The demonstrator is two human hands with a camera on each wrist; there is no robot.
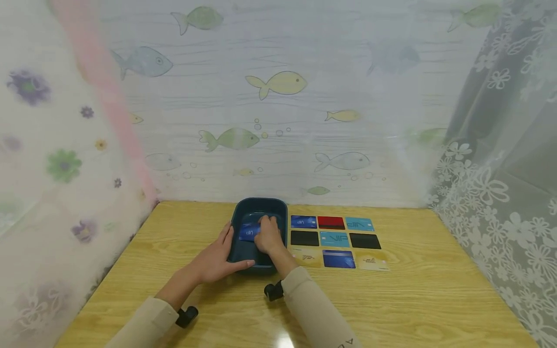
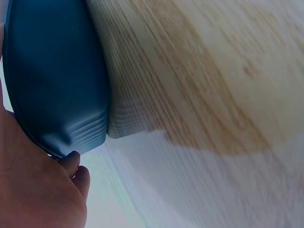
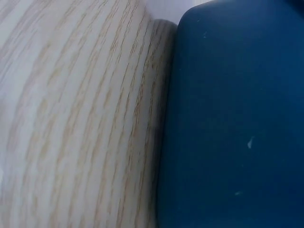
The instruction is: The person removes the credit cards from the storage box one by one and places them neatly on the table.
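A dark blue tray (image 1: 235,249) with rounded corners stands on the table. My left hand (image 1: 214,261) rests against its left side, fingers stretched along the outer wall and thumb over the near rim. The left wrist view shows this hand (image 2: 42,183) against the tray's outer wall (image 2: 57,76). Inside the tray, my right hand (image 1: 268,238) has curled fingers and pinches the right edge of a blue VIP card (image 1: 248,232). The right wrist view holds the tray's outer wall (image 3: 237,114), with the right hand out of sight.
Right of the tray, several cards lie in a three-row grid, among them a red card (image 1: 331,222), a light blue VIP card (image 1: 334,239), a black card (image 1: 364,240) and a gold card (image 1: 371,261). A fish-patterned curtain (image 1: 278,116) hangs behind the wooden table (image 1: 417,290).
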